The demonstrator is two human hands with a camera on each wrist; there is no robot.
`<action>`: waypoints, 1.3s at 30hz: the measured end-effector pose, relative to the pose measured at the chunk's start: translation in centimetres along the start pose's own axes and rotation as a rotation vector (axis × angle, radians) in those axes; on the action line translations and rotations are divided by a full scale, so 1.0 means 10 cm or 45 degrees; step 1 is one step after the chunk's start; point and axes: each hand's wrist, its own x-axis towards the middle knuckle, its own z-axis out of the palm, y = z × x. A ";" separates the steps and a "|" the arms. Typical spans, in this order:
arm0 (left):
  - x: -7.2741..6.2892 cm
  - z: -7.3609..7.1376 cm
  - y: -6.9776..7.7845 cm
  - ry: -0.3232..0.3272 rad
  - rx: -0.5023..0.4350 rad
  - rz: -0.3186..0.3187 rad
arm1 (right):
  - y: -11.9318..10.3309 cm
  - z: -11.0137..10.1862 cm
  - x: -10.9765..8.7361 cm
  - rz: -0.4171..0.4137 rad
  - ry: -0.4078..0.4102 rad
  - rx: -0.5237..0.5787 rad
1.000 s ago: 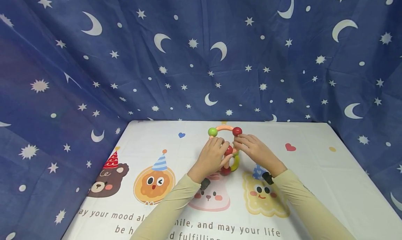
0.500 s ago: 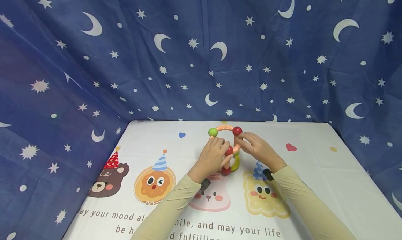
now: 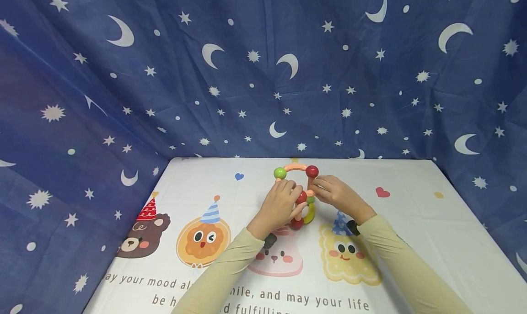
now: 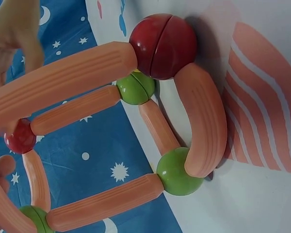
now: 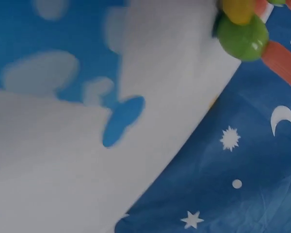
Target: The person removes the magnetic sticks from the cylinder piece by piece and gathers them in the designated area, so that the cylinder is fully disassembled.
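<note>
Hands [image 3: 279,206] [image 3: 339,197] touch an orange-stick frame [image 3: 302,197] with coloured balls [image 3: 312,171].

On my feed, the left forearm [image 3: 222,273] angles in from seven o'clock, its left hand [image 3: 277,206] curled toward one. The right forearm [image 3: 407,263] slants from four-thirty, right hand [image 3: 339,196] pointing to ten.

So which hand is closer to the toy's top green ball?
Left. In the head view, the left hand is just below the green ball; the right hand is farther, at the right side of the toy.
</note>
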 end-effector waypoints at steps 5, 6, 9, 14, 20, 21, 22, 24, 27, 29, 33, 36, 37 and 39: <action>0.02 0.00 0.01 0.005 -0.025 0.001 | -0.03 -0.01 -0.02 -0.004 -0.040 -0.033; 0.02 -0.01 0.01 0.002 -0.026 -0.001 | -0.03 -0.02 -0.02 0.003 -0.044 -0.038; 0.02 -0.01 0.02 -0.013 -0.032 -0.008 | -0.03 -0.06 -0.06 0.023 -0.058 -0.064; 0.02 -0.02 0.02 -0.017 -0.044 -0.015 | 0.00 -0.17 -0.23 0.081 -0.084 -0.081; 0.02 -0.02 0.03 -0.009 -0.050 -0.015 | 0.04 -0.31 -0.51 0.178 -0.057 -0.060; 0.02 -0.02 0.03 -0.011 -0.042 -0.014 | 0.06 -0.34 -0.56 0.194 -0.051 -0.049; 0.02 -0.02 0.03 -0.009 -0.043 -0.015 | 0.08 -0.36 -0.61 0.212 -0.043 -0.043; 0.02 -0.02 0.03 -0.002 -0.053 -0.019 | 0.13 -0.40 -0.70 0.248 -0.037 -0.032; 0.01 -0.02 0.03 0.000 -0.056 -0.025 | 0.23 -0.45 -0.83 0.295 -0.048 -0.040; 0.00 -0.02 0.02 0.000 -0.055 -0.027 | 0.31 -0.46 -0.90 0.319 -0.072 -0.059; -0.01 -0.02 0.02 0.003 -0.047 -0.026 | 0.47 -0.44 -1.05 0.336 -0.124 -0.080; -0.01 -0.01 0.02 0.008 -0.042 -0.026 | 0.57 -0.38 -1.14 0.335 -0.152 -0.086; -0.01 -0.01 0.02 0.006 -0.035 -0.026 | 0.60 -0.37 -1.16 0.334 -0.162 -0.093; -0.01 -0.01 0.02 0.007 -0.043 -0.024 | 0.65 -0.33 -1.20 0.338 -0.188 -0.110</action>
